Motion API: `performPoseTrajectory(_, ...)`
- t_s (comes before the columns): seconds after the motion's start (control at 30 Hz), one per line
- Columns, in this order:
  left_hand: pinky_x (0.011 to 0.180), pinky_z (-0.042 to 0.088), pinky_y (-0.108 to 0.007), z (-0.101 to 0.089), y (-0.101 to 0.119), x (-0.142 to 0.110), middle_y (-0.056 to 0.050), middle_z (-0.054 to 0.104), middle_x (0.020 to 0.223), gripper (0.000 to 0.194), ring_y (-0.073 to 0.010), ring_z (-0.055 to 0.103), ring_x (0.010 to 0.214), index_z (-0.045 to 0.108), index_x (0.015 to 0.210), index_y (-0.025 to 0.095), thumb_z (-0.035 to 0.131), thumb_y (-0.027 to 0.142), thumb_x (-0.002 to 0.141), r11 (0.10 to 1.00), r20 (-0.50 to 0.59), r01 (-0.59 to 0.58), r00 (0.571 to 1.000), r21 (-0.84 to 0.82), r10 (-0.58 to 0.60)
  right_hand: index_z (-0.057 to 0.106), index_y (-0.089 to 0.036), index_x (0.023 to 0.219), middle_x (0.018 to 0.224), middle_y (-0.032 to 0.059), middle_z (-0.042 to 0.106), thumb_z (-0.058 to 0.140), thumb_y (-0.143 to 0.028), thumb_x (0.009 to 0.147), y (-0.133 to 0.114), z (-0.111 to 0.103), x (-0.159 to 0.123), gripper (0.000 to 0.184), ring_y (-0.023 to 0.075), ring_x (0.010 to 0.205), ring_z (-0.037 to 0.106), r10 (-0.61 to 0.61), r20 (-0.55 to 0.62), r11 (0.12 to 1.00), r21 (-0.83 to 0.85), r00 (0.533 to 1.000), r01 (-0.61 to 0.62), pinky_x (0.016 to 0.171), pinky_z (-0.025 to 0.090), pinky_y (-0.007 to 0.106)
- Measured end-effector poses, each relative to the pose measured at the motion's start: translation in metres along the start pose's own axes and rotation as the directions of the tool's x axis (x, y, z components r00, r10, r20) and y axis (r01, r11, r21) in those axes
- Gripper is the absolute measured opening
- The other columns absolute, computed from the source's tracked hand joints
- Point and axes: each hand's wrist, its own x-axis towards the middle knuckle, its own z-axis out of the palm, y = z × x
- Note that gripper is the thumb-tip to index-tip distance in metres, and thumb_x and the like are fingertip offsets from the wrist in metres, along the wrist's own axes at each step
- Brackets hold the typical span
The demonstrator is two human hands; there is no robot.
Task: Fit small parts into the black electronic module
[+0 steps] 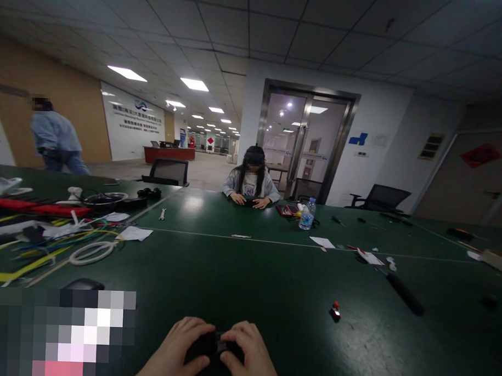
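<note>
At the near edge of the green table [272, 287], my left hand [183, 347] curls around the left end of a small black object [206, 344]. My right hand [247, 349] grips the same object from the right, its thumb and forefinger near the middle. A greyish part shows between the two hands. The palms and fingers cover most of the object, so I cannot tell its kind. To the right of my hands lies a small red and black item [335, 311] with a shiny face.
White coiled cable [93, 252] and loose wires lie at left, with a small wrench [162, 214] beyond. A water bottle [307, 214] stands across the table. A long black-handled tool [404, 293] lies at right. Opposite sits a person [251, 182]; another person [57, 132] is at far left.
</note>
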Motion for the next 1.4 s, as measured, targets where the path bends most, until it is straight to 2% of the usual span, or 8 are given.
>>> performPoseTrajectory(0.27,0.091,0.042,-0.041,0.003,-0.015,0.002,-0.002,0.063,0.108,0.042,-0.0272,0.053,0.103,0.058,0.112,0.033,0.062,0.025,0.071,0.998,0.016,-0.064,0.998,-0.018,0.065,0.068,-0.029,0.093,0.098,0.0035,0.058,0.061,-0.011,0.065,0.007,0.005,0.004,0.034,0.0215,0.095,0.052,0.016,0.003,0.998,-0.067,1.000,-0.015,0.081,0.036,0.030)
performPoseTrajectory(0.6,0.091,0.042,-0.041,0.000,-0.012,0.002,-0.002,0.063,0.109,0.041,-0.0276,0.053,0.104,0.058,0.112,0.034,0.061,0.027,0.072,0.999,0.036,-0.052,0.998,-0.006,0.053,0.066,-0.027,0.094,0.098,0.0031,0.059,0.059,-0.012,0.064,-0.002,0.000,0.001,0.034,0.0221,0.095,0.053,0.051,0.017,0.998,-0.034,0.999,-0.050,0.080,0.038,0.031)
performPoseTrajectory(0.77,0.090,0.043,-0.042,0.006,-0.026,0.004,-0.003,0.063,0.109,0.041,-0.0285,0.054,0.103,0.057,0.114,0.034,0.060,0.031,0.073,0.996,0.027,-0.089,0.996,0.007,0.089,0.066,-0.027,0.095,0.100,0.0036,0.059,0.061,-0.012,0.060,0.001,0.001,0.002,0.038,0.0223,0.096,0.053,0.045,-0.002,0.999,-0.020,0.999,-0.045,0.083,0.038,0.031)
performPoseTrajectory(0.97,0.087,0.045,-0.041,0.011,-0.039,0.005,-0.003,0.064,0.108,0.042,-0.0282,0.056,0.100,0.056,0.114,0.036,0.060,0.033,0.073,0.990,0.008,-0.137,0.991,0.033,0.137,0.063,-0.022,0.100,0.112,0.0060,0.055,0.061,-0.009,0.056,0.005,0.004,0.004,0.046,0.0236,0.106,0.050,0.056,-0.034,0.998,0.009,0.998,-0.056,0.090,0.037,0.031)
performPoseTrajectory(1.2,0.088,0.046,-0.040,0.009,-0.027,0.002,-0.002,0.065,0.107,0.042,-0.0263,0.057,0.100,0.058,0.111,0.035,0.061,0.026,0.070,0.989,-0.072,-0.138,0.987,0.053,0.142,0.060,-0.022,0.106,0.115,0.0055,0.057,0.064,-0.011,0.058,0.015,0.007,0.006,0.049,0.0234,0.108,0.050,0.028,0.009,0.999,-0.032,1.000,-0.027,0.093,0.035,0.031)
performPoseTrajectory(1.27,0.085,0.048,-0.039,0.005,-0.021,0.002,-0.001,0.066,0.104,0.043,-0.0264,0.059,0.097,0.060,0.110,0.034,0.063,0.025,0.068,0.986,-0.039,-0.154,0.987,0.067,0.157,0.060,-0.023,0.105,0.114,0.0044,0.059,0.064,-0.011,0.058,0.016,0.008,0.006,0.049,0.0229,0.106,0.051,0.026,0.003,0.999,-0.042,1.000,-0.026,0.092,0.036,0.030)
performPoseTrajectory(1.4,0.086,0.048,-0.037,0.000,-0.016,0.001,-0.001,0.067,0.105,0.042,-0.0255,0.059,0.098,0.059,0.110,0.035,0.062,0.025,0.070,0.987,-0.044,-0.139,0.989,0.079,0.143,0.061,-0.023,0.104,0.111,0.0037,0.061,0.063,-0.010,0.058,0.013,0.008,0.004,0.047,0.0221,0.104,0.052,0.035,-0.021,0.998,-0.046,0.999,-0.036,0.090,0.037,0.030)
